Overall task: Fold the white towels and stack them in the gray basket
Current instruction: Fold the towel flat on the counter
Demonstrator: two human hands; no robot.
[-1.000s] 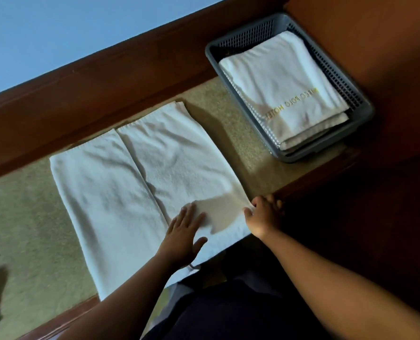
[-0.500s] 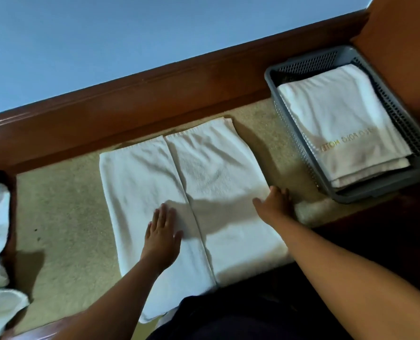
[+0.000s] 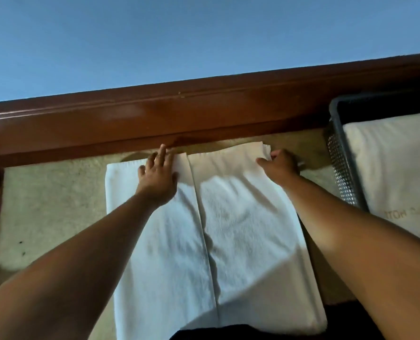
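A glossy wooden rail [image 3: 204, 111] runs between the blue wall [image 3: 179, 40] and a beige surface [image 3: 52, 204] (dark-flecked).

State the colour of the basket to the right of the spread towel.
Gray basket, seen best in the head view.

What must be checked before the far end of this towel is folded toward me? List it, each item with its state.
1. Side flaps of the white towel meet along the middle: ok.
2. Right hand has the far right corner: ok, its fingers curl on it.
3. Left hand has the far edge: not ok, it lies flat near the seam and grips nothing.
4. Towel surface smooth: ok, only light wrinkles.
5. Gray basket stands at the right with folded towels in it: ok.
6. Room left in the basket: cannot tell, the frame cuts it off.
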